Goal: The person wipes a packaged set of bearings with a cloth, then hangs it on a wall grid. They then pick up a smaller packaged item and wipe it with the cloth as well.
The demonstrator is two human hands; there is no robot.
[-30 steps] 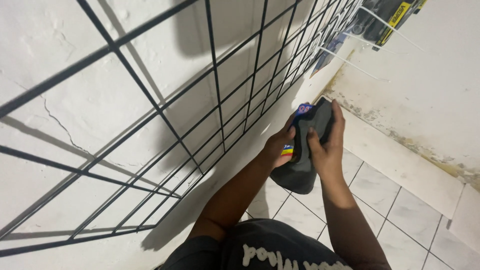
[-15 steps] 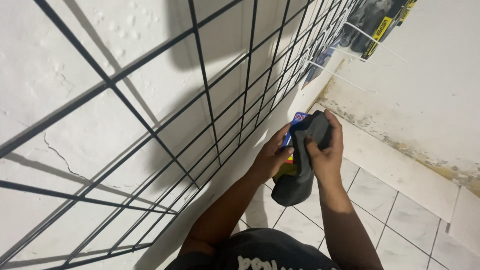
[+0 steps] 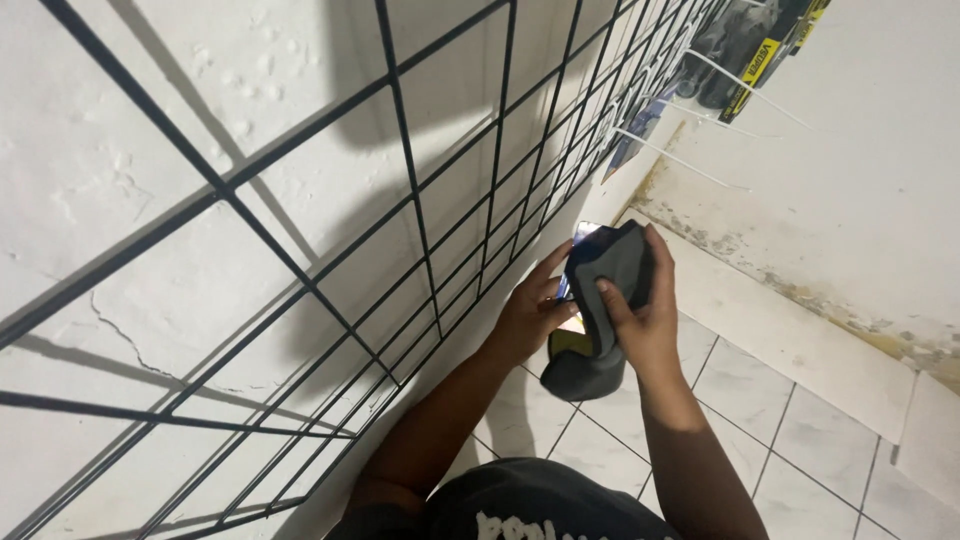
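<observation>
A rough white plaster wall (image 3: pixel 130 200) fills the left of the frame, with a black wire grid panel (image 3: pixel 400 180) mounted over it and white floor tiles (image 3: pixel 800 440) spreading across the lower right. At centre, both of your hands close around a dark grey pair of socks (image 3: pixel 610 300) on its coloured card (blue and yellow edges show past the fabric). Your right hand (image 3: pixel 640 320) wraps the socks from the right, thumb pressed on the front, fingers curled behind. Your left hand (image 3: pixel 530 315) pinches the card's edge from the left, just beside the grid. At the upper right of the frame, more packaged goods (image 3: pixel 745 45) hang on thin white pegs (image 3: pixel 740 85).
</observation>
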